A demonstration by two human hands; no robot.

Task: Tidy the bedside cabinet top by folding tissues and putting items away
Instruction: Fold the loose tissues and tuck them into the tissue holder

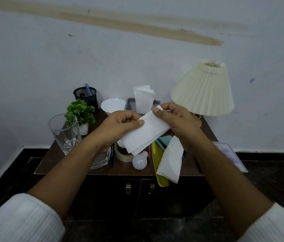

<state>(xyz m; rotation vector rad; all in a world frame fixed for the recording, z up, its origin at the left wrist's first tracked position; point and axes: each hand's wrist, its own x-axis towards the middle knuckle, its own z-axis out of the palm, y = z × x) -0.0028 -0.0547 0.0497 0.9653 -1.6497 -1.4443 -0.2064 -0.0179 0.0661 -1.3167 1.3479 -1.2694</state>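
1. The left hand (118,126) grips the lower left part of a folded tissue (148,135), with the thumb pressed on top and the fingers curled beneath.
2. The right hand (178,123) pinches the upper right corner of the same tissue between thumb and forefinger.
3. The folded tissue is held in the air between both hands, above the middle of the cabinet top (54,154), slanting down towards the left.
4. A loose tissue (171,161) lies crumpled near the front right edge, partly on a yellow-green tray (160,165) that overhangs the front of the cabinet.
5. Behind the hands, a grey holder (130,105) stands by the wall with white tissues (144,98) sticking up out of it.
6. A white bowl (113,105) sits just left of the holder, and a black mesh pen pot (85,97) stands further left.
7. A small green plant (80,112) and a clear drinking glass (64,133) occupy the left side.
8. A white bulb (139,161), a tape roll (123,154) and a black pen (112,156) lie below the held tissue.
9. A pleated lamp (204,89) stands at the back right.
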